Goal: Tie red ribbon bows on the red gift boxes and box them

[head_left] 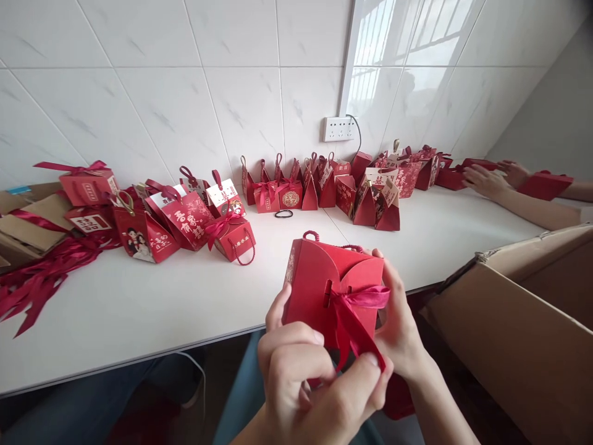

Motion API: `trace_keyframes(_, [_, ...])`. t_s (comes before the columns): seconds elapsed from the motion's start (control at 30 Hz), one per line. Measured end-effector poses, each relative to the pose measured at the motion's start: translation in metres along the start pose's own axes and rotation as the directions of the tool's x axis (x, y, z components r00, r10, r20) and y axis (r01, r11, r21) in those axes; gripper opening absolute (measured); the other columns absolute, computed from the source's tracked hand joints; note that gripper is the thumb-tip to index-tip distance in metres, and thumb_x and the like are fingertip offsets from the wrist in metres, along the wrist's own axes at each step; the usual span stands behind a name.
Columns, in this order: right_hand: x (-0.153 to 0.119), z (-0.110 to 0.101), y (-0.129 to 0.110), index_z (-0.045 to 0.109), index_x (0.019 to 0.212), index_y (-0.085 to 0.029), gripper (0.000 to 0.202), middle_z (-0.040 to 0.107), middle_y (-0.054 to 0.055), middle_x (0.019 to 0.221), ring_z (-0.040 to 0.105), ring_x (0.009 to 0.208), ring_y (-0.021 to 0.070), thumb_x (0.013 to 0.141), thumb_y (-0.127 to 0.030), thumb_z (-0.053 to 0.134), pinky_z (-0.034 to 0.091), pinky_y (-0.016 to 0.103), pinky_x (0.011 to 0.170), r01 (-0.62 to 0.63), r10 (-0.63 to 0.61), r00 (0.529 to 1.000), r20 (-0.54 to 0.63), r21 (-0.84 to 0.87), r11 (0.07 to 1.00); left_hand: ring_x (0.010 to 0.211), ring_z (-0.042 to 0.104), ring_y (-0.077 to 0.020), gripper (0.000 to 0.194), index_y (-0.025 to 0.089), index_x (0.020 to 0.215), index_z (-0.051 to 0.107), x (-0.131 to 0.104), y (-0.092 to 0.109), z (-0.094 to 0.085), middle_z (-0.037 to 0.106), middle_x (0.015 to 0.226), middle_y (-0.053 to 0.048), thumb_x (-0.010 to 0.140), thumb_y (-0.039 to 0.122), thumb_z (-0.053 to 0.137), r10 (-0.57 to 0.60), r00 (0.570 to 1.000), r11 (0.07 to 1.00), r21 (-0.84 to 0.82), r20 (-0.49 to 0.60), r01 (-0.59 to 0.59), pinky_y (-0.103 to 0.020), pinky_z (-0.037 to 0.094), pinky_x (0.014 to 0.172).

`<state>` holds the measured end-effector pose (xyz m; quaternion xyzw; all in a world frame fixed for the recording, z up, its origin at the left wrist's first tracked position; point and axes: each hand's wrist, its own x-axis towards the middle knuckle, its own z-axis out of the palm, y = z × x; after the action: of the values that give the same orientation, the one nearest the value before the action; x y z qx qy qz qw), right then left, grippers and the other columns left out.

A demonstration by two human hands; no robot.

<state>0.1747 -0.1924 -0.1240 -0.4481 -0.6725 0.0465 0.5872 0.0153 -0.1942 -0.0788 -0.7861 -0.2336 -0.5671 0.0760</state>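
A small red gift box [308,290] is held up in front of the white table's edge. Its top flaps overlap, and a magenta ribbon [352,327] passes through slots in them, tied with a loop to the right and tails hanging down. My left hand [310,371] pinches one ribbon tail between thumb and finger, while another of its fingers rests against the box's left side. My right hand [401,327] grips the box from the right, its fingers partly hidden behind it. A twisted cord handle [311,235] sticks up from the box's far edge.
Finished-looking red boxes [185,216] stand along the white table [194,296]. Loose ribbons [50,272] lie at left beside cardboard [37,222]. A large carton [500,334] stands at right. Another person's hands [486,179] handle red boxes at far right. A power strip [340,129] hangs on the wall.
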Motion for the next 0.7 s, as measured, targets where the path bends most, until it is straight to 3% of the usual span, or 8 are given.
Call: trace_keyframes(0.7, [-0.002, -0.010, 0.002, 0.017, 0.147, -0.032, 0.094, 0.034, 0.013, 0.148, 0.039, 0.133, 0.0319, 0.074, -0.032, 0.075, 0.048, 0.047, 0.099, -0.047, 0.047, 0.999, -0.025, -0.037, 0.998, 0.075, 0.049, -0.0104, 0.016, 0.021, 0.078, 0.063, 0.004, 0.003, 0.013, 0.039, 0.075, 0.003, 0.070, 0.010, 0.071, -0.019, 0.999, 0.999, -0.044, -0.028, 0.018, -0.047, 0.050, 0.097])
